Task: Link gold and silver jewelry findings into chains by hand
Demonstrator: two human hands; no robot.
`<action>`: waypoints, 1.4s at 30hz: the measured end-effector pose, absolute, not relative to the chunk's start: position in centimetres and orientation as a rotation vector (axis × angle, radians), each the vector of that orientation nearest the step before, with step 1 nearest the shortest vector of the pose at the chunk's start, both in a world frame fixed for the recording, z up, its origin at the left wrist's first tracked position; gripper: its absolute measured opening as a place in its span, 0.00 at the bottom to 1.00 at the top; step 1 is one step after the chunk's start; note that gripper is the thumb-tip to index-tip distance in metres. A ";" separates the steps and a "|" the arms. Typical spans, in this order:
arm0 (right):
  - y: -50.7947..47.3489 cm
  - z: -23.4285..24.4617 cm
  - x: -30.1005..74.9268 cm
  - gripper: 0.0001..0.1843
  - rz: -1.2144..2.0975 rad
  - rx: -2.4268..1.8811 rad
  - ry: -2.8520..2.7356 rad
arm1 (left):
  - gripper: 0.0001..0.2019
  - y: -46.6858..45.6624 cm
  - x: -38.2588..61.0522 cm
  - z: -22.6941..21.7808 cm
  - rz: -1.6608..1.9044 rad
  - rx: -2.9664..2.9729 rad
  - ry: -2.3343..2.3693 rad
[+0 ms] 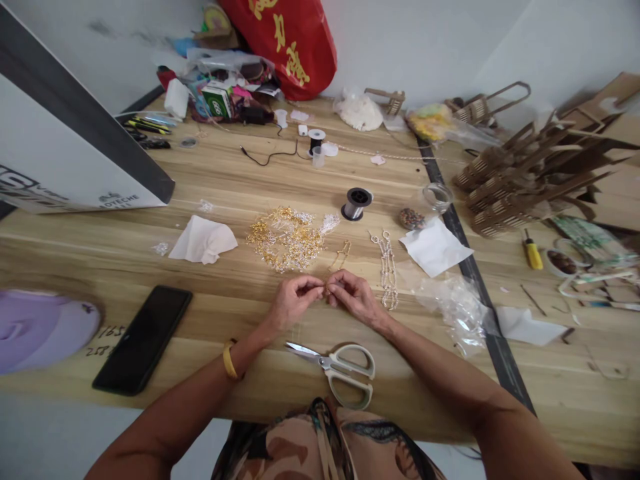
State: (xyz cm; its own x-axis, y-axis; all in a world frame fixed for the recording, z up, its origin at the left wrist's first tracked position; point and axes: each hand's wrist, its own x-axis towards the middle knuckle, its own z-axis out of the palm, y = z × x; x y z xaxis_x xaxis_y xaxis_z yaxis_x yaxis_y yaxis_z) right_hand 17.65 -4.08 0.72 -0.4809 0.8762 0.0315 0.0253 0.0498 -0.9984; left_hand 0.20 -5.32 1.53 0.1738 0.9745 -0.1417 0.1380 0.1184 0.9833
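Note:
My left hand [293, 299] and my right hand [353, 295] meet over the wooden table [240, 193], fingertips pinched together on a small gold beaded piece [326, 289] that is too small to make out well. A gold chain [341, 253] runs from the fingers toward a pile of gold and clear beads [287, 237]. A finished beaded strand [387, 267] lies just right of my right hand. Scissors [340, 370] lie on the table below both hands. A yellow bangle [229, 360] sits on my left wrist.
A black phone [144, 339] and a purple cap [40, 327] lie at left, a white tissue [203, 240] nearby. A wire spool [356, 202], white paper [434, 247], crumpled plastic [453, 303] and a glass jar [436, 197] sit right. Wooden baskets [520, 173] and a red bag [290, 40] stand farther back.

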 end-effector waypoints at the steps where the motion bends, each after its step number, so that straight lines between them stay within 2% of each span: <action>1: -4.1 0.7 17.7 0.15 1.504 -0.927 -1.637 | 0.08 -5.3 0.2 1.5 0.910 1.294 1.224; 10: -4.3 0.1 17.9 0.12 1.282 -0.882 -1.893 | 0.06 -5.2 0.0 1.6 0.850 1.364 1.208; 23: -4.3 0.3 17.9 0.11 1.197 -0.866 -1.943 | 0.09 -4.7 -0.3 0.9 0.804 1.215 1.060; 30: -4.2 0.3 17.9 0.13 1.343 -0.854 -1.859 | 0.11 -4.6 -0.4 1.0 0.778 1.213 1.029; 42: -4.1 1.2 17.6 0.15 1.568 -0.870 -1.709 | 0.08 -4.8 -0.4 1.5 0.813 1.286 0.986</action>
